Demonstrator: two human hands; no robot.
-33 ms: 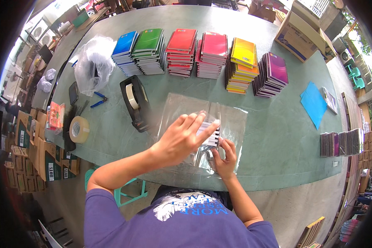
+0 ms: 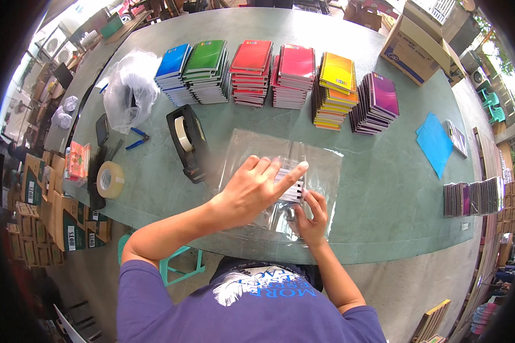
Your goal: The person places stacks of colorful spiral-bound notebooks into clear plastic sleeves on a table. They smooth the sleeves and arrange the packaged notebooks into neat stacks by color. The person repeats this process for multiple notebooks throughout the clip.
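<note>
A small white bundle, its right end crossed by dark bars, looks like notebooks seen edge-on. It rests on a clear plastic sheet spread over the table in front of me. My left hand reaches over the bundle, its index finger stretched along the far side and the other fingers bent. The left thumb is hidden. At the bundle's near right corner, my right hand has its thumb and fingers closed in a pinch. Whether plastic is caught in that pinch cannot be made out.
Notebook stacks in blue, green, red, yellow and purple line the far side. A black tape dispenser, blue-handled pliers and a tape roll lie left. Blue sheets and more notebooks are right.
The bent fingers of my left hand have drawn back slightly to the left, and its index finger points out straighter. My right hand stays at the bundle's corner.
</note>
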